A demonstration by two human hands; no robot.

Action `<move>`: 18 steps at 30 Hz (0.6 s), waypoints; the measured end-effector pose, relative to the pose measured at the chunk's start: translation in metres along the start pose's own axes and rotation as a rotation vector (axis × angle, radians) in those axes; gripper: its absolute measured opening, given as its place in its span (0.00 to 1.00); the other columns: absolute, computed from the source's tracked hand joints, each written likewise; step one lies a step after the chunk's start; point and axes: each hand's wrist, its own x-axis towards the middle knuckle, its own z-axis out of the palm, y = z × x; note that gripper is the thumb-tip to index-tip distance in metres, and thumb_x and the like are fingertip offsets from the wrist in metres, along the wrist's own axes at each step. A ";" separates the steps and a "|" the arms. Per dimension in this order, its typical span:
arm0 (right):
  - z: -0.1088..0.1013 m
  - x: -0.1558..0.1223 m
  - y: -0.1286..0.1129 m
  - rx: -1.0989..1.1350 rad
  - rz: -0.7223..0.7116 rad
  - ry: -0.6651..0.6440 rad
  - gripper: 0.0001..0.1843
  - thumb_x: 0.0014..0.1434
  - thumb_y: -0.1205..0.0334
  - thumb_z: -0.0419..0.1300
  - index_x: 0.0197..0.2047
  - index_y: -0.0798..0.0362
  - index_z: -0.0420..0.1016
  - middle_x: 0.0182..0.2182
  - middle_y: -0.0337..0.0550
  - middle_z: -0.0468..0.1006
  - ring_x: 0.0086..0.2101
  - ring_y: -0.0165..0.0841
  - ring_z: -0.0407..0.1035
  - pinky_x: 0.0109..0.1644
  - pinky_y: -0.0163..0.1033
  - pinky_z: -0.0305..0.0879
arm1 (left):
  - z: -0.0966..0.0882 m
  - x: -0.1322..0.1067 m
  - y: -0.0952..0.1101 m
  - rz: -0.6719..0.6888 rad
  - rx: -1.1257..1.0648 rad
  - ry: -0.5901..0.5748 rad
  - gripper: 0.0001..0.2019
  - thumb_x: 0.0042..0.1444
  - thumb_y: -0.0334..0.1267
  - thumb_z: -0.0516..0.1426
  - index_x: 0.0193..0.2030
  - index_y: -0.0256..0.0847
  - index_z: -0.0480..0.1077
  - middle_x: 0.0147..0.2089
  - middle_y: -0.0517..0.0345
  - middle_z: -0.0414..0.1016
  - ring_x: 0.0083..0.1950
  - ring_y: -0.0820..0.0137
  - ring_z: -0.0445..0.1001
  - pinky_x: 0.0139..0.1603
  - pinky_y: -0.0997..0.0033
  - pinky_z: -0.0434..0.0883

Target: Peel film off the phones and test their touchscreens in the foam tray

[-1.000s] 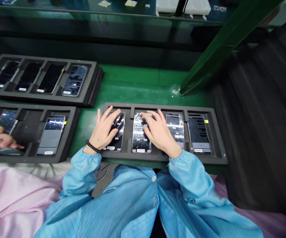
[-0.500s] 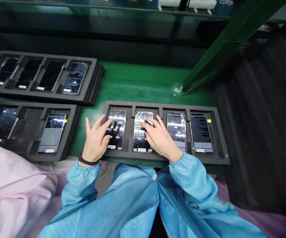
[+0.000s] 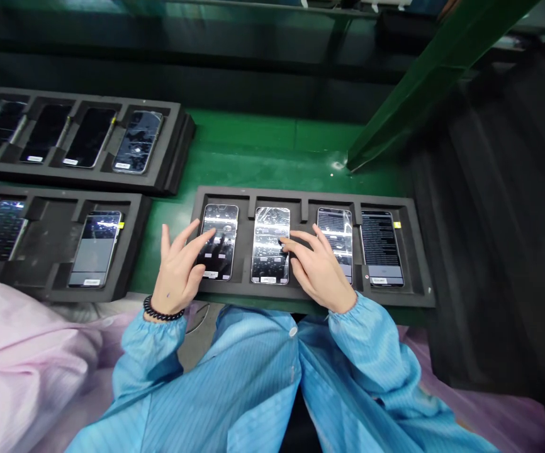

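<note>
In front of me lies a dark foam tray [image 3: 244,277] with smartphones in its slots. My left hand [image 3: 178,270] is open, fingers spread, its index fingertip over the leftmost smartphone [image 3: 220,251]; whether it touches the glass I cannot tell. Over the right edge of the second smartphone [image 3: 269,251] are the fingertips of my right hand [image 3: 317,267], which is open with its fingers apart. That hand partly covers the third smartphone [image 3: 341,226], whose screen shows lines of text. The rightmost smartphone [image 3: 381,245] also shows text and has a yellow tab beside it.
Two more foam trays with smartphones, an upper one [image 3: 159,179] and a lower one [image 3: 133,251], lie to the left on the green bench [image 3: 253,163]. A green post [image 3: 423,94] rises at the back right. A pink sleeve [image 3: 17,340] of another person is at the left.
My right hand has shifted right, from the middle of the second smartphone to its right edge. My left hand stays by the first smartphone. The view has shifted slightly.
</note>
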 end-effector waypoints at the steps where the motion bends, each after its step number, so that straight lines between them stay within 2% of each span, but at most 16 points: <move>1: 0.000 -0.002 -0.001 -0.002 -0.015 0.006 0.17 0.66 0.73 0.48 0.55 0.54 0.69 0.52 0.45 0.80 0.58 0.43 0.67 0.73 0.69 0.49 | -0.002 -0.004 0.002 -0.010 0.001 0.014 0.30 0.72 0.54 0.35 0.70 0.44 0.60 0.65 0.49 0.70 0.73 0.55 0.58 0.77 0.39 0.33; 4: -0.001 -0.004 -0.003 -0.010 -0.044 0.015 0.16 0.66 0.73 0.48 0.52 0.54 0.70 0.52 0.44 0.80 0.57 0.43 0.68 0.72 0.68 0.52 | -0.005 -0.016 0.004 -0.060 0.012 0.030 0.30 0.72 0.54 0.35 0.69 0.44 0.62 0.63 0.49 0.71 0.73 0.55 0.59 0.77 0.40 0.33; 9: 0.004 0.002 -0.007 -0.012 -0.091 -0.039 0.16 0.65 0.73 0.48 0.52 0.56 0.70 0.56 0.46 0.78 0.59 0.44 0.66 0.72 0.67 0.53 | -0.004 -0.028 -0.001 -0.109 0.034 0.013 0.29 0.72 0.53 0.36 0.70 0.45 0.60 0.65 0.49 0.70 0.73 0.55 0.58 0.77 0.42 0.32; 12: 0.007 0.008 -0.010 -0.011 -0.086 -0.054 0.16 0.66 0.73 0.48 0.52 0.56 0.71 0.53 0.46 0.79 0.59 0.45 0.66 0.72 0.67 0.53 | -0.002 -0.031 -0.006 -0.110 0.042 -0.029 0.29 0.71 0.54 0.37 0.71 0.44 0.59 0.66 0.49 0.69 0.74 0.55 0.56 0.77 0.41 0.31; 15: 0.009 0.013 -0.014 0.002 -0.102 -0.041 0.16 0.66 0.73 0.48 0.52 0.55 0.72 0.56 0.46 0.78 0.60 0.43 0.65 0.73 0.66 0.52 | -0.001 -0.031 -0.009 -0.108 0.043 -0.086 0.29 0.71 0.55 0.38 0.71 0.44 0.58 0.66 0.49 0.68 0.73 0.55 0.57 0.76 0.40 0.31; 18: 0.014 0.018 -0.018 0.000 -0.126 -0.080 0.18 0.65 0.73 0.48 0.54 0.54 0.71 0.58 0.45 0.76 0.61 0.43 0.64 0.73 0.66 0.51 | -0.001 -0.027 -0.008 -0.086 0.034 -0.071 0.30 0.71 0.55 0.37 0.71 0.44 0.57 0.67 0.49 0.68 0.73 0.55 0.57 0.76 0.41 0.31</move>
